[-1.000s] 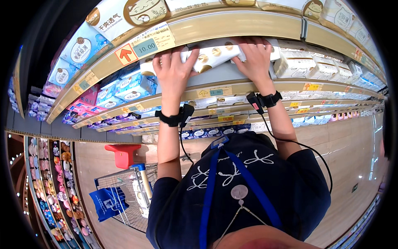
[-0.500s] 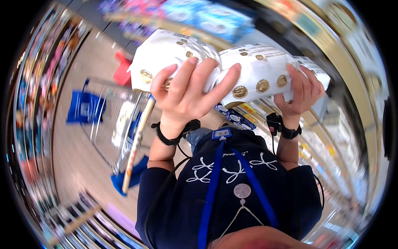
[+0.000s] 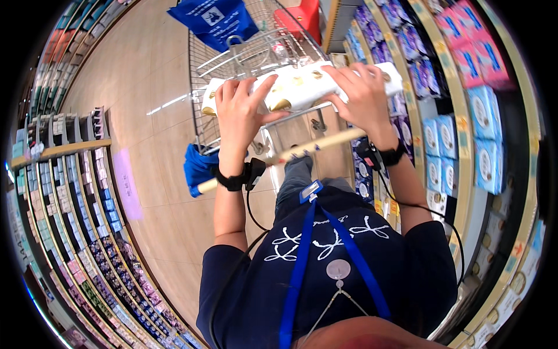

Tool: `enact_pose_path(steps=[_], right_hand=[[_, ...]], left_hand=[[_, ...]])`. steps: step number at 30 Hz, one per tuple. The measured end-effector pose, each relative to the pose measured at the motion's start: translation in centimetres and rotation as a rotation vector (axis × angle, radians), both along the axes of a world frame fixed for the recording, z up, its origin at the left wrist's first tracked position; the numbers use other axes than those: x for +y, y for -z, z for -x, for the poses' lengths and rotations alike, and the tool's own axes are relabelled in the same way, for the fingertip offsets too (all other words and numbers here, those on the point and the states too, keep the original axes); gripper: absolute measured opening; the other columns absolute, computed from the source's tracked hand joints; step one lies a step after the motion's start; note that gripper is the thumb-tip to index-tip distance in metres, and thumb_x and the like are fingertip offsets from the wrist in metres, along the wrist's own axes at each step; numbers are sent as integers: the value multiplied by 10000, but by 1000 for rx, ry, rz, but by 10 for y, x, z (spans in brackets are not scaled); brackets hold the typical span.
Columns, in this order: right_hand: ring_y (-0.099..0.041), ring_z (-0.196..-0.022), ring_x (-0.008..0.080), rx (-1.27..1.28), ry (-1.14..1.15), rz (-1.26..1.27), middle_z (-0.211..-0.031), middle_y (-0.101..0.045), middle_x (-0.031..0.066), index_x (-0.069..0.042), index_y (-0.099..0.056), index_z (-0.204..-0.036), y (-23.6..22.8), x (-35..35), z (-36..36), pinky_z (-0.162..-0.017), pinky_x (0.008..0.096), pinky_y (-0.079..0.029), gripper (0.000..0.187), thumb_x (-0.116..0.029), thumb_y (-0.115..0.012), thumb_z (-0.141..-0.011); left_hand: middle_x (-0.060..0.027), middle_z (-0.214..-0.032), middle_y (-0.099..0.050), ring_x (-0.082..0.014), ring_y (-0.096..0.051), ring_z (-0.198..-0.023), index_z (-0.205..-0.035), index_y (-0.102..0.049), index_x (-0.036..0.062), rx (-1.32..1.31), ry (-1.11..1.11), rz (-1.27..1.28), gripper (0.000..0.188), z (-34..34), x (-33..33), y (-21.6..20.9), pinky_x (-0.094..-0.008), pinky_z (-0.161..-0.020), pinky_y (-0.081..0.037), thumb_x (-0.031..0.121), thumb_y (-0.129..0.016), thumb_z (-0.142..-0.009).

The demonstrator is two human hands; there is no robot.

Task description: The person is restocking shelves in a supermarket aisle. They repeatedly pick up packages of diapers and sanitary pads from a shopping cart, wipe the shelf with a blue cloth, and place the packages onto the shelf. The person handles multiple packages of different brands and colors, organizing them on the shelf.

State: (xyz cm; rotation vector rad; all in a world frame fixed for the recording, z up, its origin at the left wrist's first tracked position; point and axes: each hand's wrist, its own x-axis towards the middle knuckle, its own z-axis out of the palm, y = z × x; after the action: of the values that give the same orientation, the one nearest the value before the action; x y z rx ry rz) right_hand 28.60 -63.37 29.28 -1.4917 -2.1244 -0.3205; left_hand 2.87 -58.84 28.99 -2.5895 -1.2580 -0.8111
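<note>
A long white plastic-wrapped pack with gold round emblems (image 3: 299, 84) lies across both hands, above the shopping cart (image 3: 199, 110). My left hand (image 3: 239, 110) closes over its left end, with the thumb along the near side. At the right end, my right hand (image 3: 361, 96) grips it with fingers over the top and thumb at the near side. The pack's underside is hidden, and I cannot tell whether it is one bundle or several packs. Between the pack and my body runs the cart's pale handle bar (image 3: 317, 145).
A blue bag (image 3: 215, 20) hangs at the cart's far left; a red object (image 3: 299, 20) is near its far right corner. Shelves with blue packs (image 3: 487, 139) and pink packs (image 3: 472, 43) stand close on the right. More stocked shelves (image 3: 70, 215) line the left.
My view has turned, so the cart has come from the left to in front of me. The white pack has gone from beside the shelves to above the cart, still in both hands.
</note>
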Motion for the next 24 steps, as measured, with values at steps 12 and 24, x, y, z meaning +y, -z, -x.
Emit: enact_pose_path(steps=[12, 24], right_hand=[[-641, -1004, 245, -34, -79, 692, -1004, -718, 64, -154, -707, -1141, 160, 212, 85, -901, 431, -377, 528, -464, -777, -719], [-693, -914, 229, 474, 289, 1216, -1057, -713, 142, -53, -727, -1050, 220, 253, 38, -775, 355, -518, 717, -706, -658, -761]], left_hand=[[-142, -834, -697, -312, -619, -902, -1221, -682, 221, 143, -114, 750, 663, 90, 174, 149, -421, -788, -512, 616, -759, -694], [-182, -882, -701, -235, -684, -834, -1005, -675, -87, -791, -610, 1110, 798, 148, 205, 205, -350, -733, -536, 690, -613, -834]])
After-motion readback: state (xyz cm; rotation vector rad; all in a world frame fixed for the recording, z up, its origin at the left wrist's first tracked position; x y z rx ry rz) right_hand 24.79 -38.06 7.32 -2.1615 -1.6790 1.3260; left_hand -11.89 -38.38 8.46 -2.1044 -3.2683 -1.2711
